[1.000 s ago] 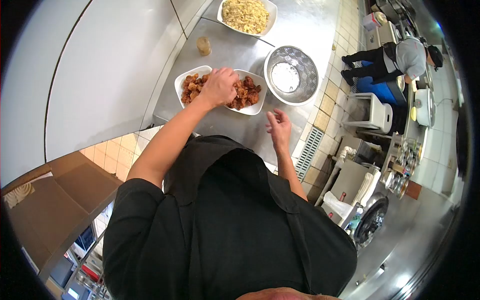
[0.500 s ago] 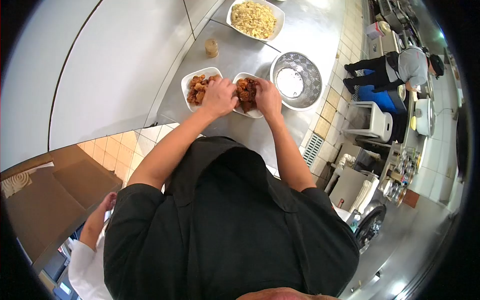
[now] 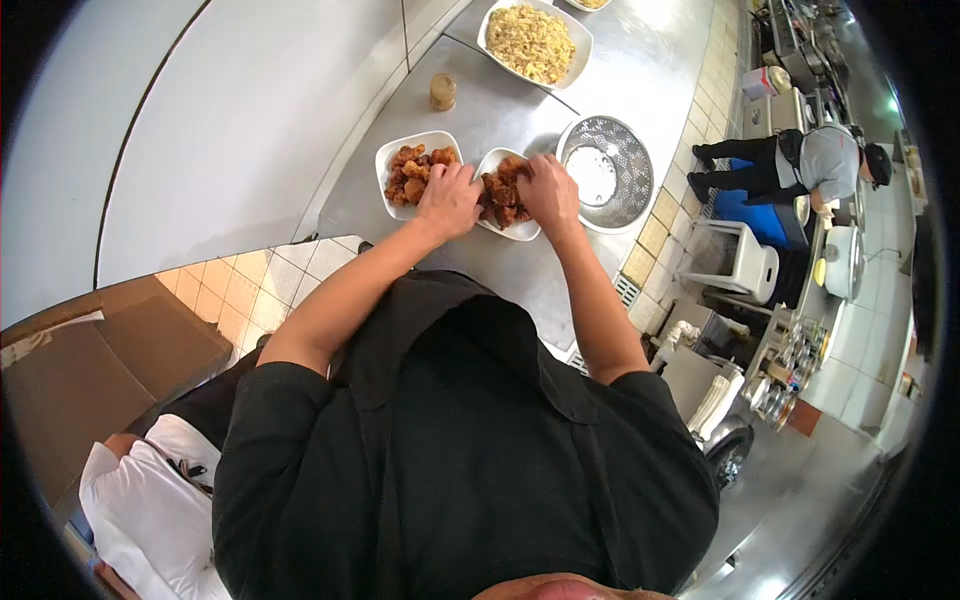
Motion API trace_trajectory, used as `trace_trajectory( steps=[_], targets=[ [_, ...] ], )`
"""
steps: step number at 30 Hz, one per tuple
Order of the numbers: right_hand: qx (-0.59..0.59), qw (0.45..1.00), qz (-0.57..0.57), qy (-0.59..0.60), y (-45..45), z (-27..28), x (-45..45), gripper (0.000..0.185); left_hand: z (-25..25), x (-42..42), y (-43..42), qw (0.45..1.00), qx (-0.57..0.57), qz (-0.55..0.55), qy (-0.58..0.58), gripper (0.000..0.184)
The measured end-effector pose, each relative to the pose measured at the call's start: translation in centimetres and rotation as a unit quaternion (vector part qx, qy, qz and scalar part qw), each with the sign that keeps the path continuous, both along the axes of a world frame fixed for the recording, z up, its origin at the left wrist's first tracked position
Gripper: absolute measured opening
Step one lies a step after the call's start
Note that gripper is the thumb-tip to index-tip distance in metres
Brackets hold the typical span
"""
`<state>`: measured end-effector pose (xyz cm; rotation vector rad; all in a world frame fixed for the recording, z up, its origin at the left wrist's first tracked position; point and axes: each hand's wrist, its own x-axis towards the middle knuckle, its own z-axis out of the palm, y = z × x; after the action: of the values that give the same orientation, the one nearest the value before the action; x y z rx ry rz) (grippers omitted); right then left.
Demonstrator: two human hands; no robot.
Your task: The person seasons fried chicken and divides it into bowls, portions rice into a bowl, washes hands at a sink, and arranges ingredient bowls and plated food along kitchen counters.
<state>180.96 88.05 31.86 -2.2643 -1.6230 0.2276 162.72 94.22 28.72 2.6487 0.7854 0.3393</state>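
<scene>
Two white bowls stand side by side on the steel counter. The left bowl (image 3: pixel 388 160) holds browned, fried-looking chicken pieces (image 3: pixel 407 180); the right bowl (image 3: pixel 522 231) has darker fried pieces (image 3: pixel 497 200). My left hand (image 3: pixel 450 203) lies over the left bowl's right edge, fingers bent and apart, reaching toward the gap between the bowls. No piece shows in it. At the right bowl's right side, my right hand (image 3: pixel 551 197) has its fingers curled on a dark fried piece (image 3: pixel 514 168). Its fingertips are partly hidden.
A perforated steel colander (image 3: pixel 640 170) stands right of the bowls. Farther back are a large bowl of fried rice (image 3: pixel 532 45) and a small jar (image 3: pixel 443 92). A person in a grey shirt (image 3: pixel 833 160) works at the right; a white-sleeved person (image 3: pixel 150 510) is at lower left.
The view has shifted, so the counter items sit slightly right and lower. Both hands remain at the bowls, the right one curled more. The white-clad person at lower left has changed position.
</scene>
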Motion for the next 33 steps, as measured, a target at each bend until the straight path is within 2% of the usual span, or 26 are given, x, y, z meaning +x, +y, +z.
trace_trajectory(
  steps=[4, 7, 10, 13, 16, 18, 19, 22, 25, 28, 33],
  targets=[
    [-0.069, 0.997, -0.043, -0.008, -2.7, -0.6, -0.7, 0.021, 2.5, -2.2, 0.6, 0.994, -0.004, 0.005, -0.108, 0.030],
    [-0.029, 0.997, -0.062, 0.042, -2.3, 0.5, -0.8, 0.025, 3.0, -6.6, 1.7, 0.972, -0.019, 0.120, -0.203, 0.028],
    [0.020, 0.995, -0.040, 0.086, 0.7, 1.3, -0.7, 0.028, 2.0, -11.6, 1.8, 0.949, -0.030, 0.254, -0.186, 0.025],
    [0.062, 0.983, -0.015, 0.173, 5.6, 0.7, -0.8, 0.030, 0.1, -14.3, 1.2, 0.947, -0.042, 0.281, -0.151, 0.032],
    [0.007, 0.975, 0.021, 0.220, 10.3, -3.5, 0.0, 0.038, 0.4, -12.7, 0.1, 0.955, -0.051, 0.255, -0.143, 0.041],
    [0.003, 0.978, 0.038, 0.207, 11.7, -4.5, -0.3, 0.047, -0.2, -11.1, 0.2, 0.955, -0.030, 0.253, -0.154, 0.045],
    [0.001, 0.979, 0.047, 0.201, 12.4, -4.9, -0.5, 0.052, -1.0, -10.6, 0.8, 0.956, -0.031, 0.249, -0.150, 0.044],
    [0.016, 0.956, 0.091, 0.279, 14.2, -6.4, -1.5, 0.066, -1.6, -10.1, 1.3, 0.964, -0.035, 0.231, -0.131, 0.041],
    [0.047, 0.946, 0.099, 0.307, 16.3, -9.2, -1.2, 0.072, 0.3, -10.1, 1.1, 0.966, -0.033, 0.218, -0.134, 0.041],
    [0.009, 0.966, 0.063, 0.251, 16.7, -6.5, -2.3, 0.075, -0.1, -11.3, 0.6, 0.960, -0.075, 0.219, -0.155, 0.039],
    [0.056, 0.973, 0.069, 0.213, 18.7, -8.4, -2.8, 0.072, -0.4, -13.0, 0.2, 0.950, -0.127, 0.243, -0.152, 0.037]
  ],
)
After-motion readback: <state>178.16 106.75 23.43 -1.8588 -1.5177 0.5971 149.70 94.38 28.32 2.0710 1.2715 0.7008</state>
